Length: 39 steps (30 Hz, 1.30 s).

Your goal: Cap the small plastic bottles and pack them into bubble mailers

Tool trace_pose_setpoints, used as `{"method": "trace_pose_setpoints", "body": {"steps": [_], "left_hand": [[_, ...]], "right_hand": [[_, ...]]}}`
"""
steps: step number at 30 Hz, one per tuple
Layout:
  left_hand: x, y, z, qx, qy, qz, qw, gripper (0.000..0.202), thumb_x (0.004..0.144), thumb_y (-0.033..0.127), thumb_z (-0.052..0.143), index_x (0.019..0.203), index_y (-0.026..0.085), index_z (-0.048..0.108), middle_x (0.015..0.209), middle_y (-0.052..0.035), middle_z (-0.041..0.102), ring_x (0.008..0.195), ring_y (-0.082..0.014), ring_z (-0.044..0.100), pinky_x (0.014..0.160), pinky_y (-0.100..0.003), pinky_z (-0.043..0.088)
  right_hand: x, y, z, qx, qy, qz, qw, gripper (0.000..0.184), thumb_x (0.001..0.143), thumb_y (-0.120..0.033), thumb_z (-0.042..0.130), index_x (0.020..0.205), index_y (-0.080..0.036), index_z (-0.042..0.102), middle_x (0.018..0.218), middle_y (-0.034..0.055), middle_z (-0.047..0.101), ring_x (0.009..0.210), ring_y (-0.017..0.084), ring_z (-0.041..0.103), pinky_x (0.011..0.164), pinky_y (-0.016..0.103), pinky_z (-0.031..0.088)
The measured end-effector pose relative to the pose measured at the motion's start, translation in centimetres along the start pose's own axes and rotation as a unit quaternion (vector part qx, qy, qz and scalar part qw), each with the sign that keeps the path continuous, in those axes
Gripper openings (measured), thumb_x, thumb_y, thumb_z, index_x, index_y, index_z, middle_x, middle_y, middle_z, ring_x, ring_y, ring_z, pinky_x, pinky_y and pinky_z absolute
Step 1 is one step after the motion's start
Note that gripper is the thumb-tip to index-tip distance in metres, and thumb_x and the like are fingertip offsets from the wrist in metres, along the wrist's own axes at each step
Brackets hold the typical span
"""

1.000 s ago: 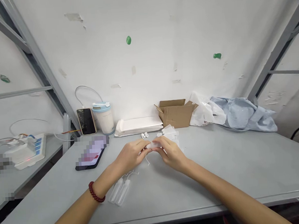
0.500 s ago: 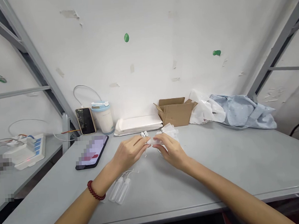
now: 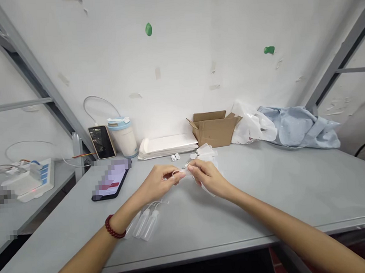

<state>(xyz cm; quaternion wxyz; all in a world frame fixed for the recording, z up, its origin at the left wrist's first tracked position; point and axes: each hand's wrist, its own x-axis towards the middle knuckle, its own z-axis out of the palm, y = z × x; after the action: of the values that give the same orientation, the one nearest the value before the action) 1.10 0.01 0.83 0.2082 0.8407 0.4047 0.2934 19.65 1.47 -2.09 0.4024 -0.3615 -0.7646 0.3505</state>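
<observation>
My left hand [image 3: 160, 183] and my right hand [image 3: 207, 177] meet over the middle of the grey table [image 3: 266, 197]. Both are closed in a pinch on a small clear plastic bottle [image 3: 184, 172] held between them, with its thin white tube looping by my left fingertips. Part of the bottle is hidden in my right palm. Two finished clear bottles [image 3: 146, 224] with thin tubes lie side by side on the table under my left wrist, which wears a dark red bead bracelet. A heap of clear bottles [image 3: 205, 151] and small white caps [image 3: 175, 157] lies just behind my hands.
At the back stand a brown cardboard box [image 3: 214, 128], a stack of white sheets [image 3: 167, 145], a white cup with a blue lid [image 3: 122, 136], a charging phone [image 3: 100, 141], a white plastic bag [image 3: 251, 126] and a blue cloth [image 3: 299, 128]. A second phone [image 3: 111, 184] lies left. A power strip [image 3: 30, 180] sits on the side shelf.
My hands stayed together on the bottle and lifted slightly off the table; the tube now loops at my left fingertips. The view tilted down a little.
</observation>
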Motion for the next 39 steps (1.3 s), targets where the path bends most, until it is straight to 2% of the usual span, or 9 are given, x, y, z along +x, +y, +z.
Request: {"method": "trace_pose_setpoints", "body": {"steps": [4, 6, 10, 14, 17, 19, 26, 35, 39], "left_hand": [[-0.1, -0.2, 0.6, 0.046, 0.046, 0.057, 0.996, 0.031, 0.087, 0.029, 0.048, 0.062, 0.014, 0.056, 0.058, 0.0013, 0.053, 0.055, -0.0093, 0.045, 0.055, -0.021, 0.035], [-0.1, -0.5, 0.7, 0.072, 0.069, 0.076, 0.992, 0.027, 0.086, 0.029, 0.05, 0.066, 0.014, 0.059, 0.06, 0.001, 0.054, 0.055, -0.0096, 0.046, 0.055, -0.022, 0.035], [0.4, -2.0, -0.1, 0.07, 0.032, 0.029, 0.997, 0.022, 0.086, 0.032, 0.049, 0.075, 0.016, 0.061, 0.072, -0.0007, 0.063, 0.065, -0.0125, 0.055, 0.058, -0.021, 0.041], [0.9, -5.6, -0.9, 0.127, 0.029, -0.041, 0.991, 0.022, 0.085, 0.029, 0.045, 0.091, 0.016, 0.061, 0.093, -0.0073, 0.066, 0.084, -0.0198, 0.06, 0.07, -0.03, 0.049], [1.4, -8.5, -0.7, 0.171, 0.017, -0.008, 0.985, 0.026, 0.083, 0.027, 0.045, 0.099, 0.014, 0.061, 0.105, -0.0126, 0.064, 0.101, -0.0244, 0.057, 0.089, -0.041, 0.045], [1.9, -9.5, -0.4, 0.177, -0.001, 0.021, 0.984, 0.031, 0.085, 0.027, 0.044, 0.109, 0.014, 0.058, 0.118, -0.0134, 0.059, 0.112, -0.0247, 0.052, 0.096, -0.043, 0.04], [3.1, -9.6, 0.5, 0.199, -0.079, 0.026, 0.976, 0.039, 0.089, 0.028, 0.037, 0.124, 0.015, 0.051, 0.138, -0.011, 0.043, 0.127, -0.0244, 0.037, 0.104, -0.044, 0.029], [3.0, -9.6, 0.9, 0.185, -0.079, 0.021, 0.979, 0.036, 0.089, 0.031, 0.04, 0.118, 0.016, 0.055, 0.117, -0.0119, 0.056, 0.111, -0.023, 0.05, 0.097, -0.039, 0.039], [3.0, -9.9, 1.1, 0.186, -0.073, 0.034, 0.979, 0.036, 0.087, 0.025, 0.042, 0.12, 0.016, 0.053, 0.125, -0.0128, 0.051, 0.116, -0.023, 0.046, 0.1, -0.04, 0.037]], "right_hand": [[0.3, 0.3, 0.2, 0.167, -0.035, 0.091, 0.981, 0.04, 0.083, -0.053, 0.045, 0.062, -0.02, 0.037, 0.05, -0.0088, 0.03, 0.04, 0.006, 0.029, 0.04, 0.021, 0.03], [0.5, 0.3, 0.2, 0.188, -0.045, 0.104, 0.976, 0.041, 0.082, -0.055, 0.046, 0.061, -0.021, 0.035, 0.05, -0.0092, 0.027, 0.04, 0.005, 0.026, 0.038, 0.021, 0.029], [1.0, 0.5, -0.9, -0.029, 0.02, -0.004, 0.999, 0.03, 0.087, -0.045, 0.044, 0.077, -0.018, 0.052, 0.055, -0.0044, 0.043, 0.048, 0.009, 0.04, 0.049, 0.023, 0.035], [2.2, 2.4, -3.0, -0.249, 0.168, -0.117, 0.946, 0.025, 0.089, -0.037, 0.044, 0.097, -0.017, 0.058, 0.082, 0.0062, 0.06, 0.063, 0.015, 0.052, 0.061, 0.028, 0.041], [3.2, 4.4, -4.2, -0.324, 0.225, -0.106, 0.913, 0.025, 0.09, -0.032, 0.042, 0.104, -0.018, 0.059, 0.091, 0.0093, 0.062, 0.078, 0.02, 0.056, 0.066, 0.031, 0.043], [3.6, 5.4, -4.5, -0.363, 0.219, -0.084, 0.902, 0.024, 0.089, -0.027, 0.044, 0.105, -0.018, 0.06, 0.092, 0.0101, 0.063, 0.086, 0.023, 0.055, 0.071, 0.034, 0.043], [3.8, 5.9, -4.8, -0.397, 0.176, 0.003, 0.901, 0.02, 0.084, -0.017, 0.049, 0.096, -0.017, 0.065, 0.094, 0.0104, 0.065, 0.091, 0.025, 0.052, 0.076, 0.037, 0.04], [3.5, 5.2, -4.2, -0.36, 0.195, -0.043, 0.911, 0.015, 0.084, -0.019, 0.048, 0.086, -0.018, 0.062, 0.089, 0.0089, 0.062, 0.09, 0.024, 0.052, 0.075, 0.037, 0.041], [3.2, 4.9, -3.6, -0.354, 0.183, -0.057, 0.915, 0.013, 0.084, -0.019, 0.048, 0.086, -0.017, 0.061, 0.089, 0.0089, 0.062, 0.089, 0.024, 0.051, 0.075, 0.037, 0.041]]}}
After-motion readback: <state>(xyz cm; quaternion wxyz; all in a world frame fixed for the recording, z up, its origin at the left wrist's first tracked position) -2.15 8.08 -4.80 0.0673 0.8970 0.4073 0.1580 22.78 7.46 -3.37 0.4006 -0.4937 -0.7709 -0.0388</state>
